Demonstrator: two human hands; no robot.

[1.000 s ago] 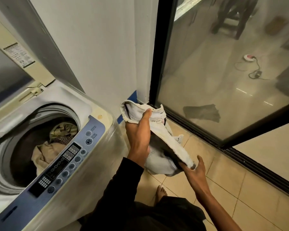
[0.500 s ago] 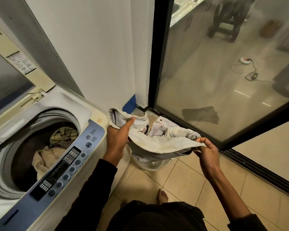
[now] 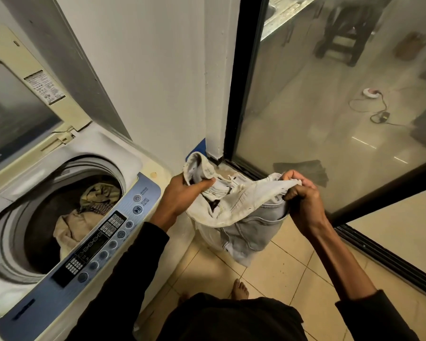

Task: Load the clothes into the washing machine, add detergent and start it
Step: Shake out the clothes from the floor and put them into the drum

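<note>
Stretching between both hands, the pale jeans [image 3: 241, 207] are being held right of the washing machine drum [image 3: 67, 217]; the left hand [image 3: 182, 195] and right hand [image 3: 302, 198] are clenched on the waistband, the left nearer the drum.

A pale grey pair of jeans [image 3: 241, 217], worn and stained along the waistband, hangs stretched between both hands just right of the washing machine [image 3: 59, 217]. The machine is a white top-loader with its lid [image 3: 22, 102] raised; beige and checked clothes [image 3: 84, 217] lie in the drum.
</note>
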